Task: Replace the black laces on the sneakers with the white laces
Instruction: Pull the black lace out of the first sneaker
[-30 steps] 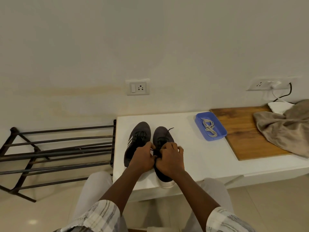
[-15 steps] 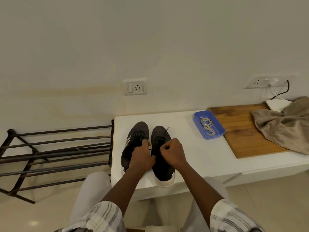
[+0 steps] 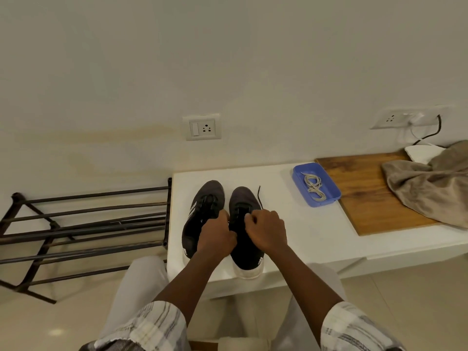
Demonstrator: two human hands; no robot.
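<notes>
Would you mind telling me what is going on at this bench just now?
A person's left hand and right hand both pinch at the black lace over the tongue of the right sneaker, apparently undoing it; one loose end lies by the toe. The left sneaker beside it is laced in black. The white laces lie coiled in the blue tray on the white bench, not yet used.
</notes>
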